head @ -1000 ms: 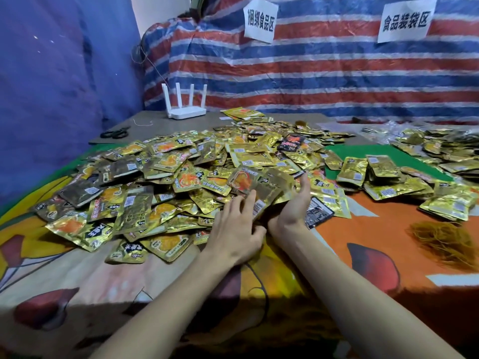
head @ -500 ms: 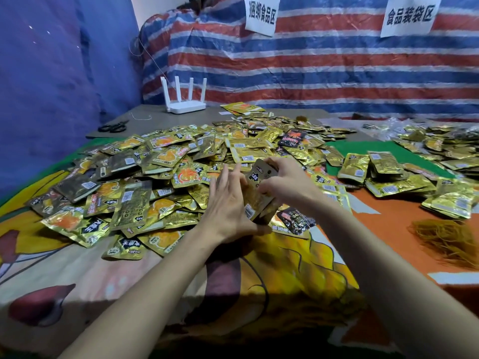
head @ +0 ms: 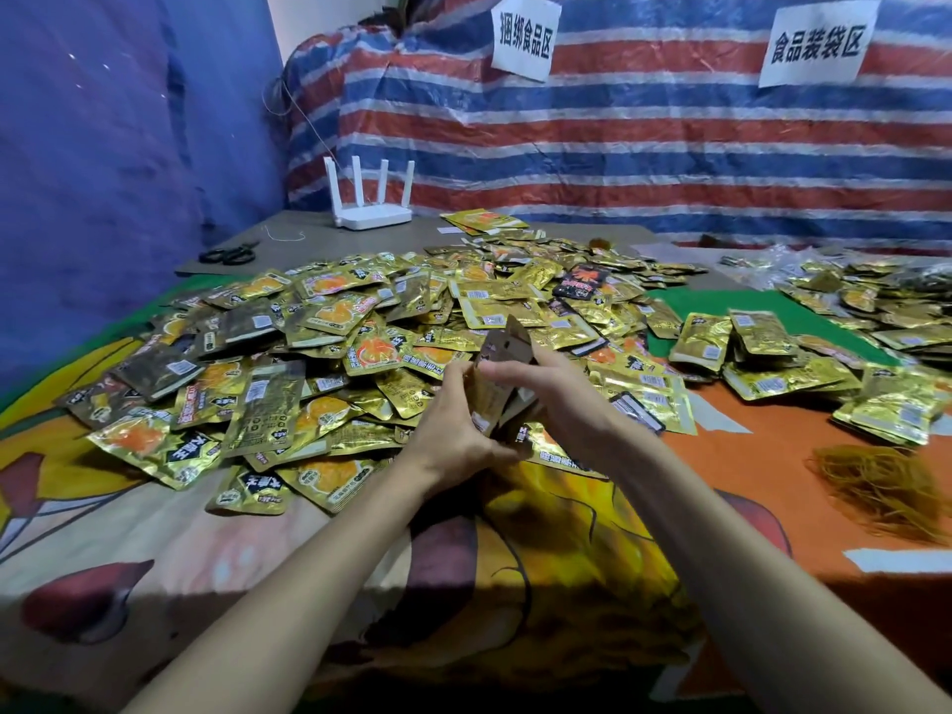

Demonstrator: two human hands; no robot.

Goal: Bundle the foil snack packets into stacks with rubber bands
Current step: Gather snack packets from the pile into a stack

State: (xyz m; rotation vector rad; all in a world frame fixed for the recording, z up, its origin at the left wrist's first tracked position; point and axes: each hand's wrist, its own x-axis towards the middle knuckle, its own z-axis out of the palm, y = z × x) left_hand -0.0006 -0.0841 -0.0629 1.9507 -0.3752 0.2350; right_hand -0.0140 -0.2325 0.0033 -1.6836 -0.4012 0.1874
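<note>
Lifted higher, crinkled foil packets (head: 502, 376) between left hand (head: 453, 430); right hand (head: 561, 399).

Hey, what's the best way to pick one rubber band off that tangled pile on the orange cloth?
Probably pinch one loop straying at the edge nearest the hands of the rubber band pile, coming from above with the right hand, which is nearer. The pile lies as a flat tangle, so its middle would likely lift a clump.

Left hand (head: 453, 435), right hand (head: 564, 404) bare; left forearm (head: 309, 569), right forearm (head: 721, 533) bare to frame edge.
</note>
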